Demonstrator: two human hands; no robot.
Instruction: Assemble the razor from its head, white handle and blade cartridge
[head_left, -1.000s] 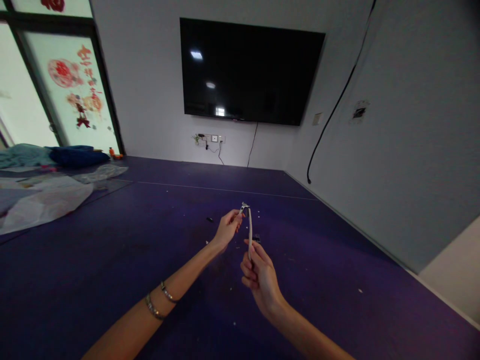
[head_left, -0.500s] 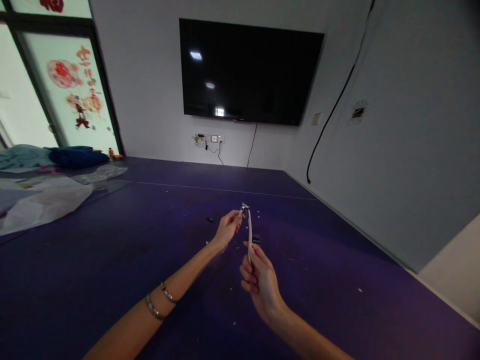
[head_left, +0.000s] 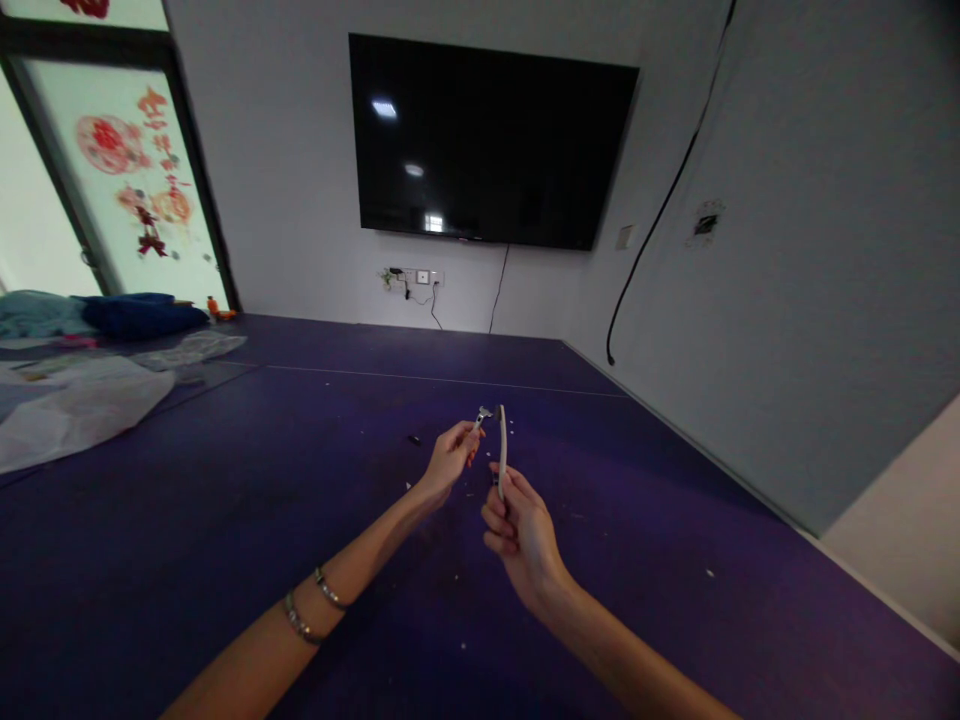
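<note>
My left hand (head_left: 451, 462) is closed around the handle of a small silver razor (head_left: 481, 416), its T-shaped head pointing up and away from me. A pale toothbrush (head_left: 503, 445) stands nearly upright in my right hand (head_left: 526, 528), gripped low between thumb and fingers. The toothbrush's darker bristles face left, close beside the razor head, with a narrow gap seeming to lie between them. Both hands are held over the dark purple floor (head_left: 300, 560). A small dark object, partly hidden behind the right fingers, cannot be made out.
Small pale scraps and a little black piece (head_left: 414, 439) lie on the floor. Clear plastic sheeting (head_left: 97, 405) and a blue cloth heap (head_left: 146, 314) are at left. A black cable (head_left: 660, 215) hangs by the right wall; a television (head_left: 491, 140) is mounted ahead.
The toothbrush has become more upright, and its head has shifted from against the razor to just right of it. My view has turned slightly right.
</note>
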